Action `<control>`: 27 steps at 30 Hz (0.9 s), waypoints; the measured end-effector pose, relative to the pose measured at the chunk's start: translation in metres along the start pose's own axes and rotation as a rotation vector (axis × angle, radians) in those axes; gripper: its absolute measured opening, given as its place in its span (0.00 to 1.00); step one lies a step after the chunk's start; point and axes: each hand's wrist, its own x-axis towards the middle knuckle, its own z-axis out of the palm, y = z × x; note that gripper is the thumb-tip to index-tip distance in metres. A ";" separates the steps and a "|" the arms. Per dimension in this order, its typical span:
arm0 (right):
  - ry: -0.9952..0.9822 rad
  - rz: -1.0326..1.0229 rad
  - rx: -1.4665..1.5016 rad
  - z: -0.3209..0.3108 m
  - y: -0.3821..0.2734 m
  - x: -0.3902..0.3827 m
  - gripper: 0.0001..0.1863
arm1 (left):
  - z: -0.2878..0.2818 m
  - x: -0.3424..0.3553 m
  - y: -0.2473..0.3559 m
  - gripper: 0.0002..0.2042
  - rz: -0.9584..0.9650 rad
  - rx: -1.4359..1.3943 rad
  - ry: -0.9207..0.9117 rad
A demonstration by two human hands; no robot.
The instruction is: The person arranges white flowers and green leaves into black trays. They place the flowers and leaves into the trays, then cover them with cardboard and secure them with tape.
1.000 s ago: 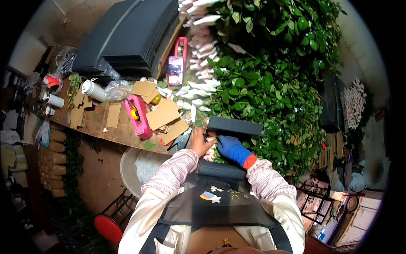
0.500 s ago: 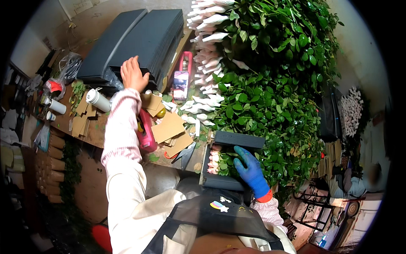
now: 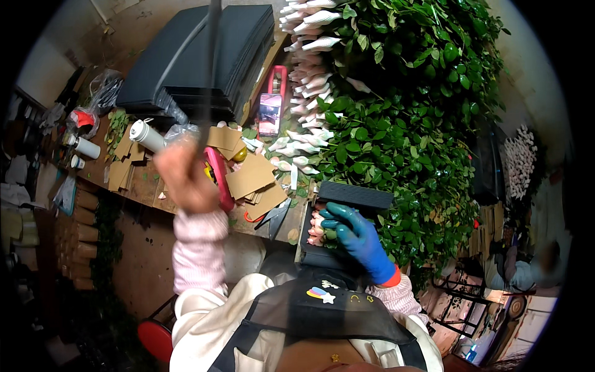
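My bare left hand (image 3: 185,175), smeared by motion, is closed on a dark grey sheet (image 3: 212,68). The sheet stands up nearly edge-on, in front of the stack of dark sheets (image 3: 180,56) on the table. My right hand (image 3: 350,232) wears a blue glove with teal fingers. Its fingers are stretched out and apart over pale pink roses (image 3: 315,226), touching or just above them. These roses lie between two dark ridged walls of a folded holder (image 3: 354,193) at the table edge, their leafy stems running right.
Many leafy rose stems (image 3: 396,149) are piled on the right, their heads in white net sleeves (image 3: 313,80). Cardboard pieces (image 3: 251,177), scissors (image 3: 273,218), a pink holder (image 3: 218,177), a phone (image 3: 269,115) and a white bottle (image 3: 147,134) lie or stand on the table. A red stool (image 3: 155,340) is lower left.
My left hand has come back from the dark stack toward me, bringing a sheet with it. My right hand has shifted left and up, its fingers now over the rose heads.
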 end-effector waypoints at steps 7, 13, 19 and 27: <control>0.163 0.151 -0.207 -0.033 -0.005 -0.012 0.26 | -0.007 -0.120 0.132 0.15 0.355 -0.458 -0.772; 0.492 0.201 -0.241 -0.116 0.111 -0.031 0.17 | 0.004 -0.157 0.116 0.29 -0.443 -0.113 -0.775; 0.260 0.240 -0.388 -0.147 0.138 -0.025 0.22 | 0.024 -0.249 0.086 0.18 -1.132 -0.467 -1.197; -0.231 -0.072 -1.125 -0.111 0.093 0.003 0.22 | 0.022 -0.271 0.072 0.23 -0.919 -0.277 -1.402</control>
